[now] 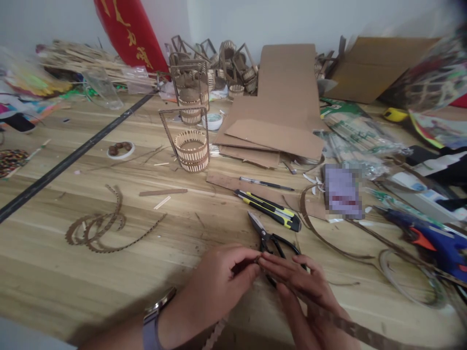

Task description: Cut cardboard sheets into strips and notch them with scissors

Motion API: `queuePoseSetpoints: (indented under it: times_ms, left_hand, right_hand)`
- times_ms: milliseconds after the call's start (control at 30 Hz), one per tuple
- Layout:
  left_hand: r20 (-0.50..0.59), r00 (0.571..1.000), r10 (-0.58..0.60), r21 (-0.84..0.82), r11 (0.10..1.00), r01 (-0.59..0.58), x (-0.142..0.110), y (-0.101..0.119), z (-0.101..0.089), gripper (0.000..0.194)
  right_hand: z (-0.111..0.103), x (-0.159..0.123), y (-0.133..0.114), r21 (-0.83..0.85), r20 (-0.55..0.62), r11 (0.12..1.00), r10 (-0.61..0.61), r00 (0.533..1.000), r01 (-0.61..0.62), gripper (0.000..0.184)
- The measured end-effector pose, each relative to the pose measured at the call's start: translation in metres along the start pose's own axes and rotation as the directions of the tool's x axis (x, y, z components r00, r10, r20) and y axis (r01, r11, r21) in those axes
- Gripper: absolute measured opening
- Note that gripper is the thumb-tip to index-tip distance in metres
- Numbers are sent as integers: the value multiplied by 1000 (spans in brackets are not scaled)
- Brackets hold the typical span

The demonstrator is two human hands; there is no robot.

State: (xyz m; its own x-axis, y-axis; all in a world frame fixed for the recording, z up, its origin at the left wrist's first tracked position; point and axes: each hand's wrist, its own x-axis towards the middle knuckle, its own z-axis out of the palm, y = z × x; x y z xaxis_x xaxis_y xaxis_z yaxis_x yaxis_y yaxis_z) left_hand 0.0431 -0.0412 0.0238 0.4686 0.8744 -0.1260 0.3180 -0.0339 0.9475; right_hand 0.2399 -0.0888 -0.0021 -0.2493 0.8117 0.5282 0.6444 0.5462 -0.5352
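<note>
My left hand [228,277] and right hand [310,289] had fingers clamped on the brown strip [352,328], probably steadying it. Scissors [263,235] lay handily near.

Red banner [140,29] with gold "力" [132,37]

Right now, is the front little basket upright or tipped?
Upright: the basket stands on the wooden table, its open rim facing up, handle raised above it.

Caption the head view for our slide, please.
Left fingers and right fingers meet on a brown strip near scissors and utility knife, baskets beyond.
</note>
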Motion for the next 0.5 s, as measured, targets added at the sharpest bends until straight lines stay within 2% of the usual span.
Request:
queuePoseSetpoints:
  times_ms: [167,300,500]
  left_hand:
    - [-48,997,57,106,993,-51,-1,-3,2,21]
    - [-65,997,48,109,993,-41,-1,-5,2,20]
    - [-21,998,61,93,994,-59,0,1,-4,21]
  right_hand:
    - [-2,2,-7,-14,31,1000,14,999,-13,41]
    - [-4,3,-10,2,43,999,40,998,-40,41]
    - [-6,9,-4,103,-5,991,82,997,-81,29]
